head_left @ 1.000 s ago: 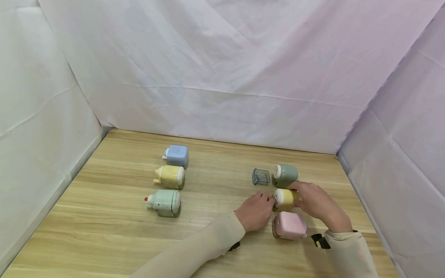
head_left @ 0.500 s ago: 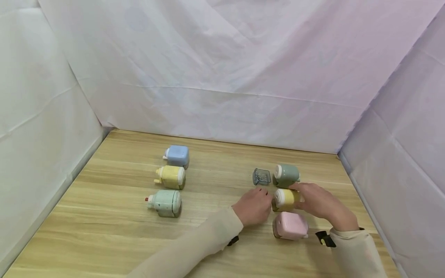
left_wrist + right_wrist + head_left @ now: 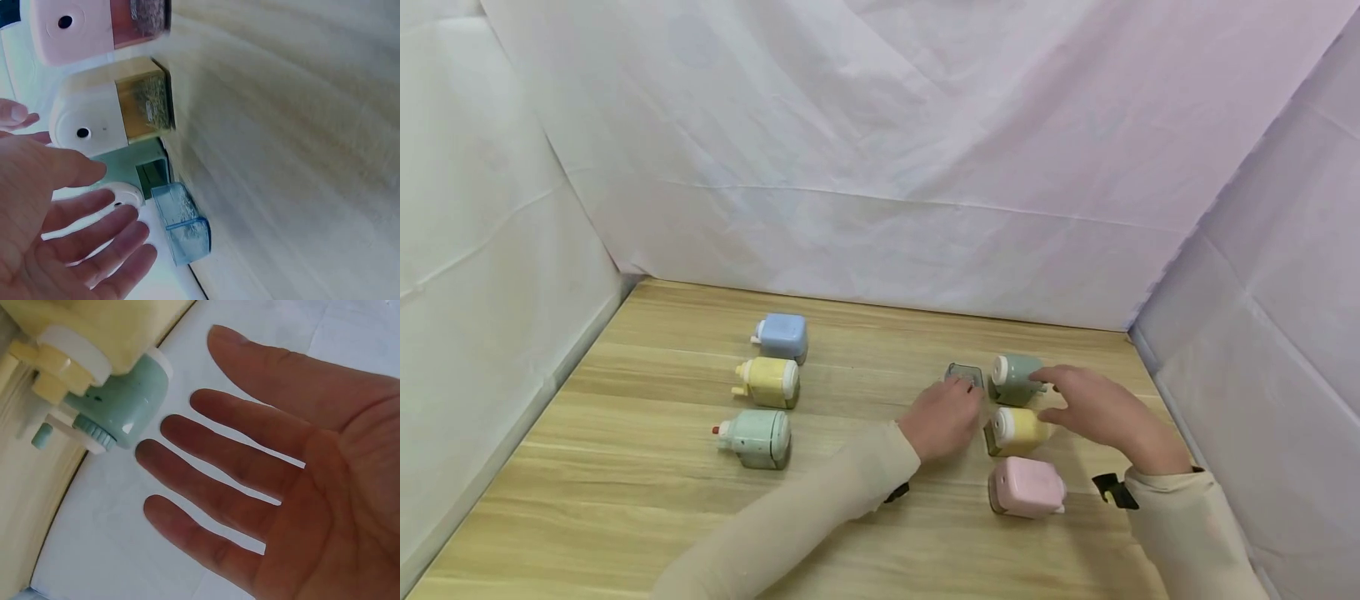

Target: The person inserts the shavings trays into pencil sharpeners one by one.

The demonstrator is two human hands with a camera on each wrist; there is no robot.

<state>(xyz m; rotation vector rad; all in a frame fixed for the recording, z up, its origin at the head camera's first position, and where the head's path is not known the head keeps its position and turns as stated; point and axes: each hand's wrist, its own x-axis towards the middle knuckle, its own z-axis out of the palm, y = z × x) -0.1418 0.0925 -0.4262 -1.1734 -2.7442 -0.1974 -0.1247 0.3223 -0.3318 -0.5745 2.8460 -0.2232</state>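
My left hand reaches over the clear blue-grey shavings drawer, which sits apart from its sharpener. In the left wrist view its fingers are spread and slightly bent, holding nothing, with the tips beside the drawer. Behind them, the dark green pencil sharpener shows a bare drawer slot at its base. My right hand hovers at the crank end of the green and yellow sharpeners, fingers extended around air in the right wrist view. The yellow pencil sharpener has its amber drawer of shavings fitted.
A pink pencil sharpener stands nearest on the right. Across the wooden table, a blue sharpener, another yellow sharpener and a mint sharpener form a left column. White cloth walls the back and sides.
My left hand has moved from the front of the yellow sharpener back to the loose drawer. My right hand has let go of the yellow sharpener and risen toward the green one.
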